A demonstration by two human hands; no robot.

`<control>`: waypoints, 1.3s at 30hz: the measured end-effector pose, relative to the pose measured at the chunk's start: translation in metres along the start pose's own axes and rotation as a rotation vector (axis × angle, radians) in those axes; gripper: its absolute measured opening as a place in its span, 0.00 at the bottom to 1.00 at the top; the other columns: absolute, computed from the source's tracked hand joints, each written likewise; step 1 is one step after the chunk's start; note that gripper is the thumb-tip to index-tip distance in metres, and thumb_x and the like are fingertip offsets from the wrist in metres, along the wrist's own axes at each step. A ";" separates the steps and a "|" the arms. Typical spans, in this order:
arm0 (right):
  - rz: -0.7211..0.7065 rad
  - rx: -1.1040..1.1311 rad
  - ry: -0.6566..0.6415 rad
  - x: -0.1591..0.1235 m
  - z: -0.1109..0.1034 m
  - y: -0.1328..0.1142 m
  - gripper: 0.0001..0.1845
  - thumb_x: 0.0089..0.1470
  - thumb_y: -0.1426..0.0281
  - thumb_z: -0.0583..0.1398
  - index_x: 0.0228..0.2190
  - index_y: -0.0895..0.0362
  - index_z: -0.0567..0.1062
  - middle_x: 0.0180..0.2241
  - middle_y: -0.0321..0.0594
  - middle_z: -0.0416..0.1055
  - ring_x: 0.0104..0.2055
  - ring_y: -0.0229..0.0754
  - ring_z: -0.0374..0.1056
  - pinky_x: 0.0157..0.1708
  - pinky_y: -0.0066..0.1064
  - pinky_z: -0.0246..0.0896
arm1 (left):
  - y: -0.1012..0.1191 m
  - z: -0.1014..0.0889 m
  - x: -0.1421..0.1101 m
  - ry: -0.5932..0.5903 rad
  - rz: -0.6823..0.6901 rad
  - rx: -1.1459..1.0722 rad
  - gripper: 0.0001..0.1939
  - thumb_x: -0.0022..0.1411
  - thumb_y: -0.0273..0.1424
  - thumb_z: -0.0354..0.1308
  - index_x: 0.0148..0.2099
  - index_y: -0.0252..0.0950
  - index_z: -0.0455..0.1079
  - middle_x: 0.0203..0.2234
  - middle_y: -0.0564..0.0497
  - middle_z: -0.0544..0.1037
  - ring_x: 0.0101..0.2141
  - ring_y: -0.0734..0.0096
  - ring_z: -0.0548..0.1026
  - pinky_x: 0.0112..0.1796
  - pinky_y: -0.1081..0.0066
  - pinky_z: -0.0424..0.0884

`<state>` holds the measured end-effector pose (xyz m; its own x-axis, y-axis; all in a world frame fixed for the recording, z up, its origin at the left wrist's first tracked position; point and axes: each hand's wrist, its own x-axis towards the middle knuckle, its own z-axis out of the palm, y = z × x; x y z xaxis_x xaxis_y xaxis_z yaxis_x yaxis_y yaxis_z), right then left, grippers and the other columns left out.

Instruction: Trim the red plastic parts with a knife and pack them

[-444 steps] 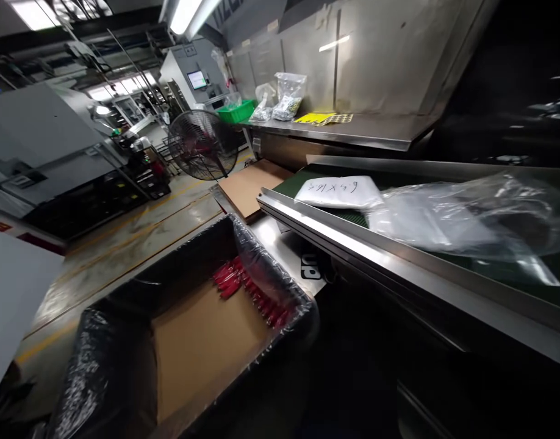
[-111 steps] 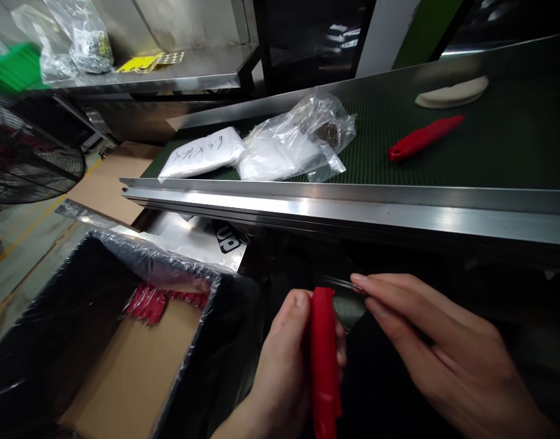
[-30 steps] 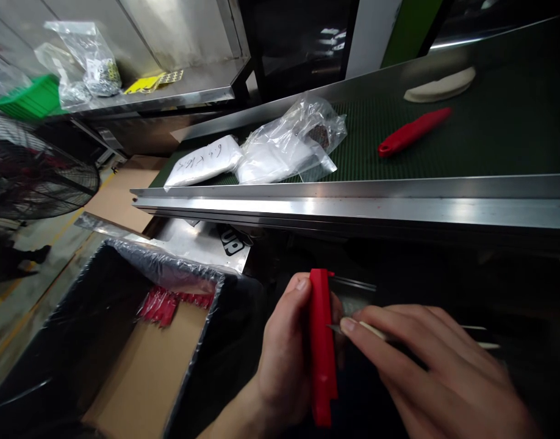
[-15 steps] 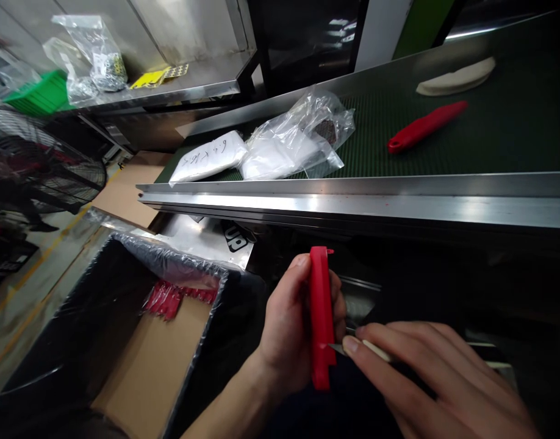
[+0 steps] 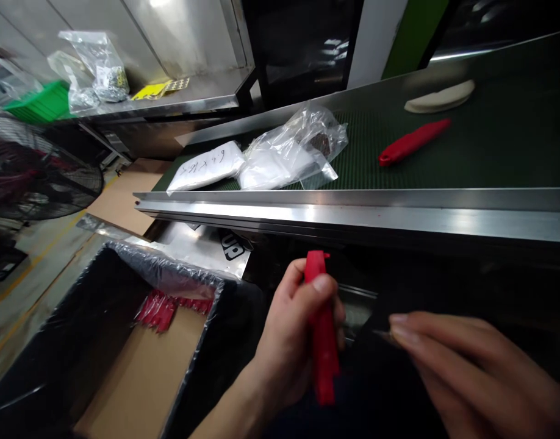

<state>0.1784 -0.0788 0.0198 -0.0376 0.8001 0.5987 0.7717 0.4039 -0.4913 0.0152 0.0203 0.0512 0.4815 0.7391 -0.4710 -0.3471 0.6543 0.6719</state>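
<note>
My left hand point(image 5: 291, 329) is wrapped round a long red plastic piece point(image 5: 324, 360), its thumb lying across the front. The piece stands nearly upright below the conveyor's edge. To the right, my right hand point(image 5: 472, 360) pinches a small knife point(image 5: 386, 335); its thin blade points left, apart from the red piece, and its handle is mostly hidden by the fingers. On the green conveyor belt another red plastic piece point(image 5: 415, 142) lies beside a curved off-white piece point(image 5: 440, 99).
A metal rail point(image 5: 353, 210) edges the conveyor in front of me. White packets point(image 5: 209, 166) and a clear bag point(image 5: 307, 140) lie on the belt. At lower left stands a box lined with black plastic point(image 5: 216, 311), holding several bagged red pieces point(image 5: 156, 310). A fan point(image 5: 42, 164) stands at far left.
My right hand has drawn the knife away to the right from the red piece. My left thumb has moved across the front of the piece. The view has tilted slightly.
</note>
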 end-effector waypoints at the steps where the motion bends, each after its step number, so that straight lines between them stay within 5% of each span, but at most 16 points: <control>1: 0.014 -0.001 0.016 0.005 0.000 0.001 0.27 0.55 0.82 0.57 0.55 0.50 0.71 0.49 0.41 0.70 0.49 0.46 0.69 0.42 0.37 0.69 | -0.002 -0.001 -0.003 -0.023 0.009 0.052 0.14 0.59 0.37 0.62 0.40 0.38 0.62 0.26 0.57 0.66 0.22 0.80 0.63 0.21 0.79 0.63; 7: 0.033 -0.053 -0.019 0.032 0.000 -0.006 0.22 0.57 0.85 0.56 0.50 0.58 0.73 0.47 0.45 0.70 0.49 0.41 0.66 0.45 0.35 0.63 | -0.013 -0.008 -0.019 -0.087 -0.015 0.171 0.17 0.56 0.37 0.66 0.39 0.37 0.61 0.26 0.56 0.65 0.20 0.83 0.62 0.21 0.79 0.62; 20: -0.027 -0.054 -0.051 0.027 0.005 0.000 0.23 0.55 0.88 0.55 0.50 0.61 0.73 0.47 0.48 0.69 0.49 0.45 0.65 0.45 0.40 0.61 | -0.016 -0.007 -0.020 -0.152 0.012 0.088 0.13 0.58 0.35 0.63 0.40 0.36 0.63 0.25 0.56 0.67 0.19 0.84 0.63 0.19 0.82 0.61; 26: 0.199 -0.012 0.104 0.025 0.001 0.014 0.20 0.57 0.83 0.58 0.49 0.56 0.75 0.47 0.41 0.70 0.48 0.38 0.68 0.44 0.30 0.64 | -0.025 -0.008 -0.023 -0.365 -0.045 -0.056 0.16 0.55 0.34 0.67 0.40 0.37 0.64 0.26 0.53 0.72 0.18 0.87 0.62 0.18 0.87 0.59; 39: 0.077 0.000 -0.076 0.018 0.001 -0.006 0.23 0.58 0.84 0.54 0.52 0.56 0.72 0.49 0.43 0.67 0.51 0.39 0.64 0.46 0.32 0.63 | -0.028 -0.008 -0.016 -0.280 -0.102 -0.087 0.14 0.60 0.38 0.54 0.40 0.31 0.70 0.26 0.49 0.72 0.15 0.82 0.66 0.13 0.84 0.61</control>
<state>0.1725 -0.0660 0.0333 -0.0265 0.8600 0.5096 0.7739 0.3403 -0.5341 0.0107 -0.0089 0.0353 0.7164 0.6037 -0.3496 -0.3475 0.7433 0.5716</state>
